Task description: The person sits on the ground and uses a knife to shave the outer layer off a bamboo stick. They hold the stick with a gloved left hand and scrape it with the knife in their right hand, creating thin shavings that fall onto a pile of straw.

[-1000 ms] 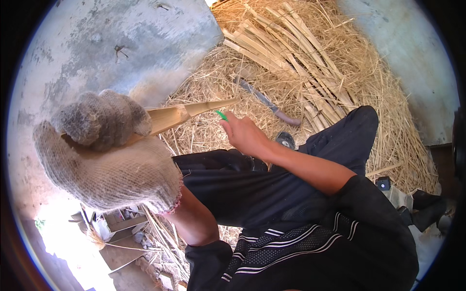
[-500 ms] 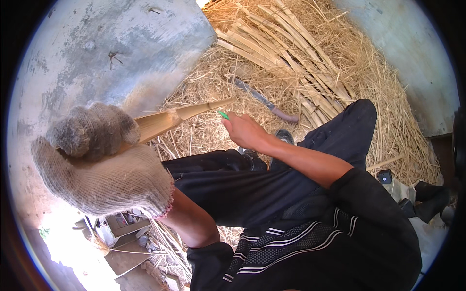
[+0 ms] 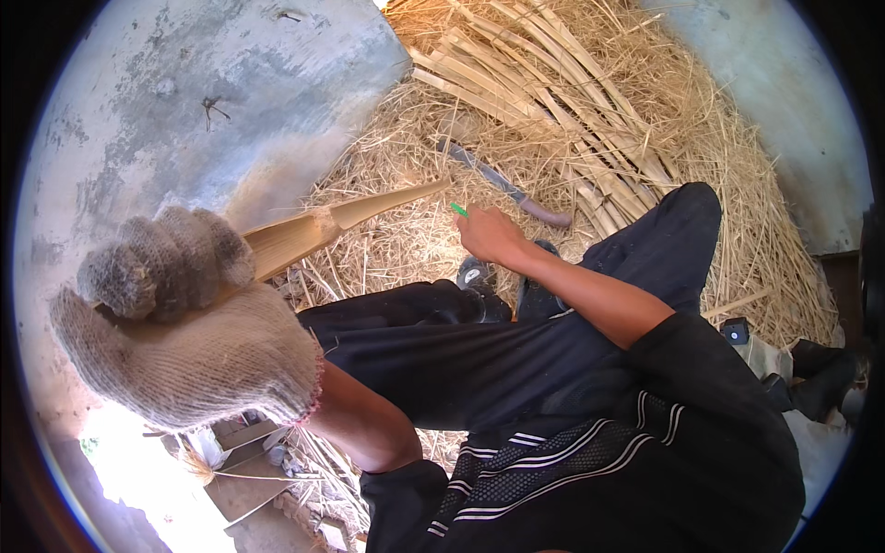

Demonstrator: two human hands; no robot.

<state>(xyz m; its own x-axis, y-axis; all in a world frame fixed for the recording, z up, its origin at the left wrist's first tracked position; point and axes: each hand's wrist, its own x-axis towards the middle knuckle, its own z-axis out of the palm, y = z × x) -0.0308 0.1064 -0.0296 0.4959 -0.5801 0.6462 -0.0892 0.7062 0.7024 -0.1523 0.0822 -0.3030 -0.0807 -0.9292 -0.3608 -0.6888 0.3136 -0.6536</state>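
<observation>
A knitted, dust-stained work glove covers my left hand (image 3: pixel 189 332), whose fingers are wrapped round a split bamboo piece (image 3: pixel 295 243). The bamboo slants up and to the right, with a raised node partway along and a narrow far end. My bare right hand (image 3: pixel 490 236) is closed on a slim bright green object (image 3: pixel 459 210); only a short end of it shows, so its kind cannot be told. That green end lies just below and right of the bamboo's far tip, apparently apart from it.
A long curved knife (image 3: pixel 493 175) with a brownish handle lies on the shavings (image 3: pixel 378 166) beyond my right hand. Several split bamboo strips (image 3: pixel 535 101) are heaped at the back. Pale walls (image 3: pixel 221 92) stand left and right. A small black box (image 3: pixel 735 331) sits at the right, near my knee.
My right hand has moved right, with the green object, away from the bamboo. My left hand and the bamboo have shifted slightly left.
</observation>
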